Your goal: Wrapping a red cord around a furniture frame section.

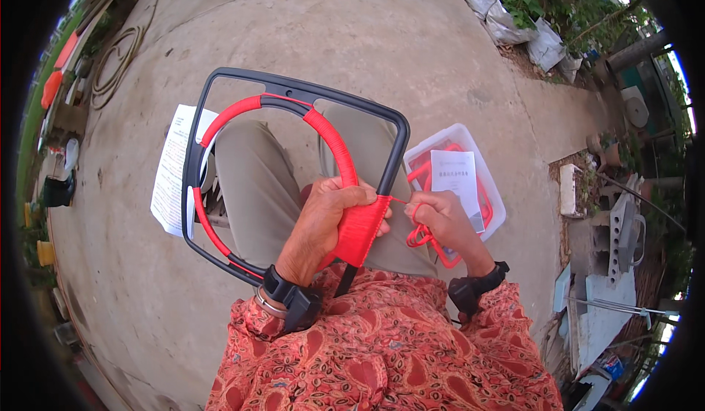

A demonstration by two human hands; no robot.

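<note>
A black frame [399, 146] with rounded corners and a ring inside it lies tilted over my lap. Red cord is wound tightly round parts of the ring [334, 143]. At the frame's lower right, a broad red wrapped band [360, 231] joins ring and outer bar. My left hand [323, 213] is closed round this band, thumb on top, some fingers hidden behind. Just right of it, my right hand [440, 220] pinches the red cord [399, 201], which runs taut from the band's upper edge. Loops of the same cord [419, 237] hang below the right hand.
To the right on the concrete floor, a clear plastic box [497, 194] holds red items and a white paper [457, 176]. A printed sheet [170, 172] lies left of my legs. Farther off are a coiled hose [110, 69], white sacks [507, 25] and concrete blocks [590, 242].
</note>
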